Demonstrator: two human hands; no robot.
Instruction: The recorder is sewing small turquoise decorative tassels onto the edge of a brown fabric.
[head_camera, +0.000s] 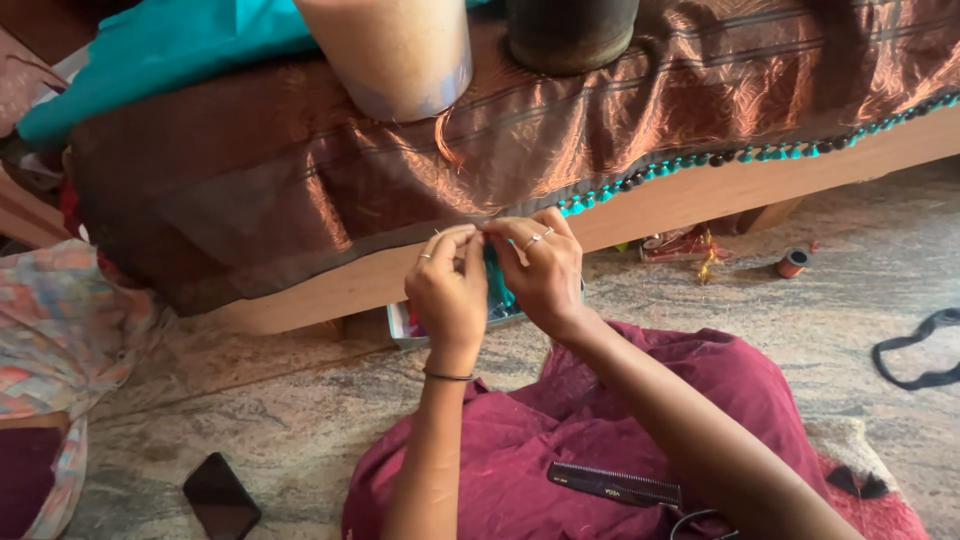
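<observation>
The left hand (447, 290) and the right hand (540, 268) are meeting at the front edge of a low wooden bench (700, 195), where a brown shiny cloth (300, 170) is hanging over the side. Both hands are pinching the hem of that cloth. The left fingers (455, 238) are pressed together on the hem, with a thin needle-like point sticking up just beside them. The right fingers (520, 232) are closed on the same spot, touching the left ones. Between the two palms a bit of teal thread or tassel (497, 285) is showing; how it is being held cannot be told.

A row of teal and dark beads (760, 153) is running along the cloth's hem toward the right end of the bench. On top of the cloth, near the back edge, a pale round container (400, 55) and a dark round pot (570, 35) are standing side by side, and a teal fabric (160, 50) is lying at the left end.

The person is sitting on the floor (300, 420) in maroon clothing (560, 430), with a black comb (612, 485) lying on the lap. A dark phone (220, 497) is lying on the floor to the left, and an orange spool (792, 263) is lying near the bench's right end.
</observation>
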